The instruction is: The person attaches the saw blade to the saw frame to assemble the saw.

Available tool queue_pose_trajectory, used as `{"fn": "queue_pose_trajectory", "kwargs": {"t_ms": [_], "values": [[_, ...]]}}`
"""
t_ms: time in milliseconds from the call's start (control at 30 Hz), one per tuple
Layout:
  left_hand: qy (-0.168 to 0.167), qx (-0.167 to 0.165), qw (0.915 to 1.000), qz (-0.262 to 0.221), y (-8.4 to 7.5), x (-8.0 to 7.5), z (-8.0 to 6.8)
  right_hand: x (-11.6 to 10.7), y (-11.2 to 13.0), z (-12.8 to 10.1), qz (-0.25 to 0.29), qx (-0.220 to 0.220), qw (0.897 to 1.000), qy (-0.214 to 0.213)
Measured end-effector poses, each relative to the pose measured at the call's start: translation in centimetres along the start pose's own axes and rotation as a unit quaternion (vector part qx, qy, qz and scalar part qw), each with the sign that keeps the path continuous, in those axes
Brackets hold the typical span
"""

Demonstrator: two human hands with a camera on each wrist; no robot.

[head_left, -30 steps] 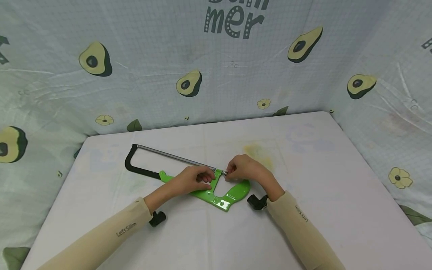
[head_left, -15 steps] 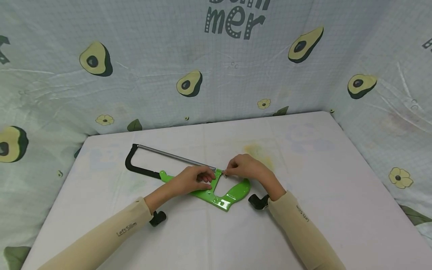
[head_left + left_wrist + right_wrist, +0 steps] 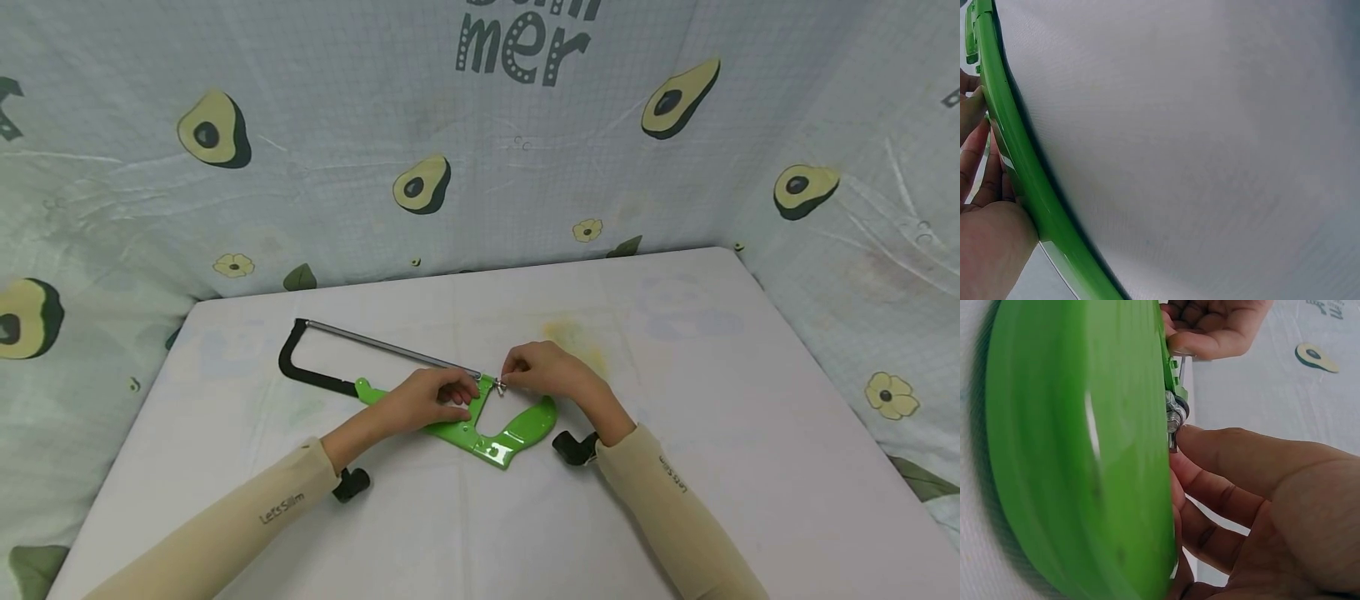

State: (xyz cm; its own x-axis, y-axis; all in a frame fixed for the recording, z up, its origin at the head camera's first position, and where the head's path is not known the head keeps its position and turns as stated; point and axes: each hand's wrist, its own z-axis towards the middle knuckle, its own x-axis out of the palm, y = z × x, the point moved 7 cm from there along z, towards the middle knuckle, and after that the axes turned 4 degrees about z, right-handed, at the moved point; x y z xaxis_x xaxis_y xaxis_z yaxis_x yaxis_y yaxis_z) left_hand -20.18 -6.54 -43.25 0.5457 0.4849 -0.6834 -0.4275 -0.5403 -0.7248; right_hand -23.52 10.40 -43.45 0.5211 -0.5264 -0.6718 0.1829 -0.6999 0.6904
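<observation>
A hacksaw (image 3: 491, 451) with a green handle, black front frame and grey blade (image 3: 386, 343) lies flat on the table, blade side away from me. My left hand (image 3: 420, 402) holds the green frame near the post by the blade's rear end, thumb and fingers spread to either side of it. At that post's right side sits a metal wing nut (image 3: 1174, 417), which the thumb and fingers of my right hand (image 3: 546, 370) pinch. The right wrist view has the big green grip (image 3: 1079, 450) in front, partly hiding the fingertips. Only the frame's edge (image 3: 1029, 150) fills the left wrist view's side.
The white-covered table (image 3: 600, 533) extends around the saw on all sides. A curtain (image 3: 315, 208) printed with avocados hangs behind it. Black wrist cameras (image 3: 574, 449) jut out below both sleeves.
My right fingers have shifted slightly about the wing nut, and its wing now shows at a different angle. The left hand and the hacksaw stay in place.
</observation>
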Motion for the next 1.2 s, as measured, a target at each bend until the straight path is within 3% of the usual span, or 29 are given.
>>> {"fn": "queue_pose_trajectory", "kwargs": {"t_ms": [633, 900, 1200], "values": [[0.002, -0.003, 1.0000, 0.000, -0.1, -0.1, 0.2, -0.1, 0.0, 0.0, 0.000, -0.003, 1.000, -0.002], [-0.003, -0.003, 1.0000, -0.001, 0.1, -0.2, -0.1, -0.1, 1.1, 0.0, -0.035, -0.049, 0.998, 0.016], [-0.002, 0.003, 1.0000, -0.006, -0.1, 0.0, -0.1, 0.1, 1.5, -0.5, -0.055, -0.037, 0.997, 0.028]]}}
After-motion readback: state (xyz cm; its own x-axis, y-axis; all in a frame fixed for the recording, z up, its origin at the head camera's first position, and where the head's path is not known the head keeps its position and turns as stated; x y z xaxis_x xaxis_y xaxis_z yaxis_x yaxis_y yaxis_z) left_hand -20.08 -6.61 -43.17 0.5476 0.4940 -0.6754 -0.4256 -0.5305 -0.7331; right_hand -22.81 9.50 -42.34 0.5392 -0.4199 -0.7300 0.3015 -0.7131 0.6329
